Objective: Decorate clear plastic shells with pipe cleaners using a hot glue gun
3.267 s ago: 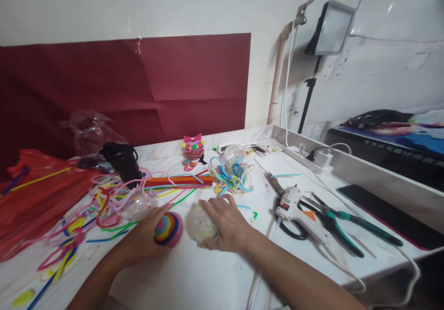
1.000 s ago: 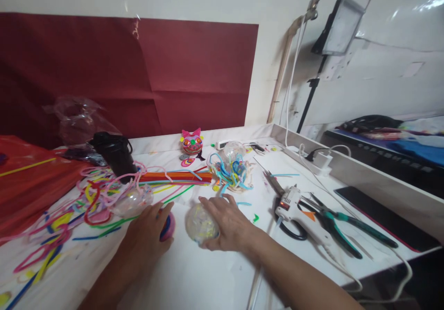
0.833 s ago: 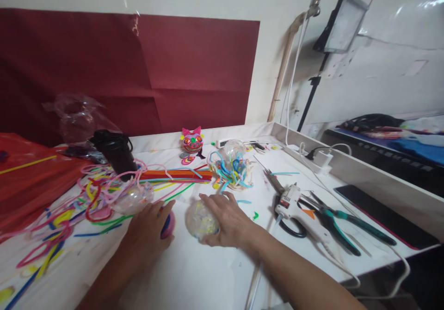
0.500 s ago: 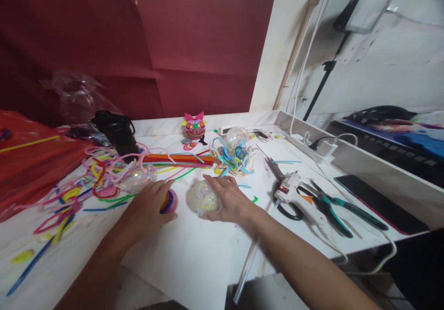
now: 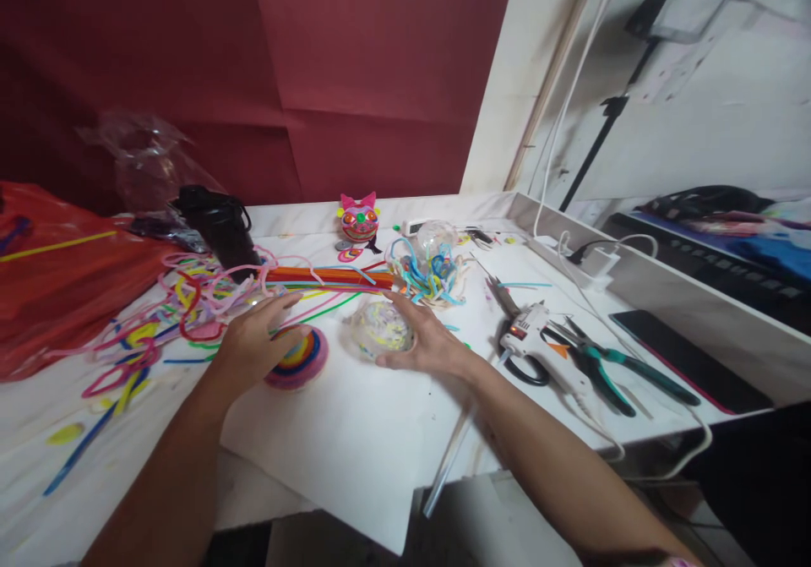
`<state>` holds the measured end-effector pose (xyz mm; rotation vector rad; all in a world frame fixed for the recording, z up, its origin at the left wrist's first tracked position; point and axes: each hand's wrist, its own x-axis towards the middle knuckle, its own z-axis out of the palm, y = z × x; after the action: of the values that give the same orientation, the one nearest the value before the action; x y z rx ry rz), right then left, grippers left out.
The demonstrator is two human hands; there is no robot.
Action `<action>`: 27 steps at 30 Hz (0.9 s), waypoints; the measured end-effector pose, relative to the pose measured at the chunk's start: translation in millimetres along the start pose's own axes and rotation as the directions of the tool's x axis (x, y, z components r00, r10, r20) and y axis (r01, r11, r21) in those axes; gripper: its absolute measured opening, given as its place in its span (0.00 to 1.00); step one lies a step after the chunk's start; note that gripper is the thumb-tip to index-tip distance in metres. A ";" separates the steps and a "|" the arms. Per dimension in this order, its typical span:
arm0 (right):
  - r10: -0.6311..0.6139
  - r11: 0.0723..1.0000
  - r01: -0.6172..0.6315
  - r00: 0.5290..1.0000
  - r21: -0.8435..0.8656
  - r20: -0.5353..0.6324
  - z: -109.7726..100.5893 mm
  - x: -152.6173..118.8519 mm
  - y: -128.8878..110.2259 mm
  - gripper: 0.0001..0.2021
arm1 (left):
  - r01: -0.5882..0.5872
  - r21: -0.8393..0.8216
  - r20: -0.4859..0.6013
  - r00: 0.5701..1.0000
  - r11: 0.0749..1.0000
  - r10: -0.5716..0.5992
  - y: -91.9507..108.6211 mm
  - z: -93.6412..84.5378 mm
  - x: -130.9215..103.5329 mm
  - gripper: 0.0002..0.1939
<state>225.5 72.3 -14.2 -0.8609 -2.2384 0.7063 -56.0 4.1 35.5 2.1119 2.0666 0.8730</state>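
My right hand point(image 5: 426, 336) curves round the right side of a clear round ball point(image 5: 373, 331) with yellow and pale strands in it, thumb in front and fingers behind. At the left, my left hand point(image 5: 255, 343) spreads its fingers at the edge of a coiled rainbow disc point(image 5: 304, 364), partly covering it. Whether these fingers touch the disc I cannot tell. Both round things are over a white sheet of paper point(image 5: 355, 457). Behind them lies a bundle of orange pipe cleaners point(image 5: 329, 277).
A glue gun point(image 5: 536, 330), green-handled pliers point(image 5: 608, 373) and a dark phone point(image 5: 690, 360) lie to the right. Loose pipe cleaners point(image 5: 190, 297) and a black bottle point(image 5: 219, 229) stand left. A pink eared animal head point(image 5: 360, 222) sits at the back.
My left hand has drawn left off the rainbow disc, so more of the disc shows. My right hand stays at the clear ball. The camera view has shifted slightly.
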 end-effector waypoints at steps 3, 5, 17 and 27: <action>0.012 0.998 -0.011 0.999 -0.060 0.031 -0.3 -1.2 -0.2 0.51 | 0.010 -0.072 0.031 0.999 0.997 -0.008 -9.6 -0.2 0.6 0.33; 0.019 0.993 -0.012 0.998 -0.118 0.055 0.8 -1.9 -0.7 0.51 | 0.032 -0.073 0.132 0.991 0.997 -0.022 -13.4 -0.9 -1.4 0.35; -0.033 0.962 0.054 0.996 -0.266 0.082 8.1 -2.1 -3.8 0.51 | -0.052 0.144 0.295 0.955 0.988 0.007 -14.0 9.9 -33.3 0.42; -0.071 0.997 0.069 0.995 -0.040 -0.069 5.0 -1.7 -9.6 0.47 | 0.086 -0.075 0.180 0.981 0.993 -0.071 -8.0 4.0 -29.2 0.47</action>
<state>219.3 63.7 -11.7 -0.8086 -2.2135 0.5939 -59.8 -21.1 18.7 1.9728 1.9753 0.7184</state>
